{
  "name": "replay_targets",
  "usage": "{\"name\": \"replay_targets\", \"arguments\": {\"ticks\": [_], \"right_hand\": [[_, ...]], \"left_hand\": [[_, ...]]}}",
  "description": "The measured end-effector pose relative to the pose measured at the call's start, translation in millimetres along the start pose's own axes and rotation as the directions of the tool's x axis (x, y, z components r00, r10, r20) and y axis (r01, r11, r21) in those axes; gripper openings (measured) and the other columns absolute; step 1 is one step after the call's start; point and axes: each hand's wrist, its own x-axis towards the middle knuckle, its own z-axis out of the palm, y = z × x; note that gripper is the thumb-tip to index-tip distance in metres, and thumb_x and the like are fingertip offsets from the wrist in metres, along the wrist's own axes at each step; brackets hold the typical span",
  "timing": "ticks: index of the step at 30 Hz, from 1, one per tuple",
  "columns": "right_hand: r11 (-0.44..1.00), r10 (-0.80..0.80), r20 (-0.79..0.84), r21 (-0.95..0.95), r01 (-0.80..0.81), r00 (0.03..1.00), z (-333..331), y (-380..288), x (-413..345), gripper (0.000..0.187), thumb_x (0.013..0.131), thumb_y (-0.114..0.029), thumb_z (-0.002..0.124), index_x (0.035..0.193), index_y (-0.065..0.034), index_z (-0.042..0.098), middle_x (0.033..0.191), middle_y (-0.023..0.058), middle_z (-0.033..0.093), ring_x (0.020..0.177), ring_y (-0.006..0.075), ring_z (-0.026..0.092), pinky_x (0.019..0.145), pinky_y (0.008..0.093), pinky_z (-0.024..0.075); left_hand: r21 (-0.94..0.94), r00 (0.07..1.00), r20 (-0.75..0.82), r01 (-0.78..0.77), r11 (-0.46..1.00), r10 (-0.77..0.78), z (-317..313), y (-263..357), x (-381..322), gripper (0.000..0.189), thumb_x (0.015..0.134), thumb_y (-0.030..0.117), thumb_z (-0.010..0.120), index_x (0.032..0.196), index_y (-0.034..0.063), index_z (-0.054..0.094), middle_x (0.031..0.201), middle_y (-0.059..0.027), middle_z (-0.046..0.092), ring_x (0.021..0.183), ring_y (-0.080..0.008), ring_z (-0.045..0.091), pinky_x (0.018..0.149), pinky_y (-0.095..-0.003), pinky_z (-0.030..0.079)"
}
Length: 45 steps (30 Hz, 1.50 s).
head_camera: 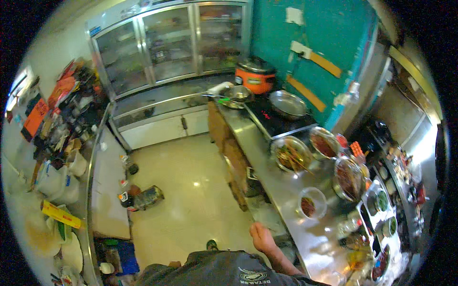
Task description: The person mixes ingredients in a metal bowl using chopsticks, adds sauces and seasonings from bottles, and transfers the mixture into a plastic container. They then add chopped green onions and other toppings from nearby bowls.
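Observation:
My right hand (263,236) hangs beside the front edge of the steel counter (286,195), apart from it. Its fingers are curled together and I see nothing in them. Of my left hand (175,264) only a small patch shows past the dark shirt. On the counter near my right side stands a clear plastic tub (319,204) with a reddish-brown food in it. Farther along is a steel bowl (291,154) of mixed food, with long wooden chopsticks or sticks leaning in it. Two pots of dark red food, a rear pot (323,142) and a nearer pot (347,178), stand behind.
A steel pan (288,103) sits on a black induction cooktop (263,116), near an orange cooker (254,79). A long-handled utensil (168,101) juts past the counter's end. Large bottles (145,198) lie on the floor (186,200) at left. A glass-door fridge (168,46) lines the far wall.

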Motion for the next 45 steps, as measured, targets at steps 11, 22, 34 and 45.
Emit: {"name": "replay_targets", "arguments": {"ticks": [11, 22, 34, 45], "right_hand": [[0.788, 0.039, 0.501, 0.517, -0.335, 0.865, 80, -18, 357, 0.047, 0.102, -0.032, 0.063, 0.138, -0.0027, 0.053, 0.116, 0.0107, 0.067, 0.100, 0.0189, 0.065, 0.083, 0.0331, 0.0534], [0.049, 0.442, 0.221, 0.962, -0.269, 0.869, 109, -15, 799, 0.041, 0.098, -0.037, 0.068, 0.124, -0.0091, 0.051, 0.100, 0.0042, 0.063, 0.085, 0.0193, 0.061, 0.071, 0.0367, 0.0531], [0.018, 0.671, -0.010, 1.000, -0.003, 0.741, 127, -27, 831, 0.026, 0.105, -0.037, 0.056, 0.107, -0.0112, 0.051, 0.067, -0.0015, 0.041, 0.054, 0.0118, 0.038, 0.049, 0.0307, 0.0291], [0.277, 0.781, -0.270, 0.958, 0.075, 0.563, 145, -76, 835, 0.027, 0.106, -0.035, 0.052, 0.110, -0.0087, 0.055, 0.068, -0.0020, 0.044, 0.054, 0.0120, 0.040, 0.048, 0.0296, 0.0312]], "left_hand": [[-0.646, 0.974, -0.201, -0.054, 0.762, -0.102, -167, 114, 102, 0.027, 0.095, 0.029, 0.059, 0.093, 0.0026, 0.065, 0.078, -0.0174, 0.066, 0.065, -0.0294, 0.060, 0.061, -0.0477, 0.051], [-0.460, 0.810, -0.309, -0.586, 0.667, 0.498, -485, 429, 227, 0.038, 0.103, 0.037, 0.058, 0.116, 0.0015, 0.059, 0.099, -0.0130, 0.066, 0.088, -0.0240, 0.065, 0.073, -0.0402, 0.058], [-0.442, 0.560, 0.640, -0.292, 0.848, 0.526, -705, 925, 223, 0.049, 0.102, 0.036, 0.059, 0.144, 0.0112, 0.050, 0.114, -0.0113, 0.068, 0.086, -0.0202, 0.068, 0.064, -0.0322, 0.052], [0.322, -0.020, 0.189, -0.943, -0.081, 0.982, -705, 915, 219, 0.058, 0.096, 0.005, 0.054, 0.152, 0.0089, 0.039, 0.105, -0.0231, 0.067, 0.091, -0.0407, 0.066, 0.082, -0.0486, 0.053]]}}
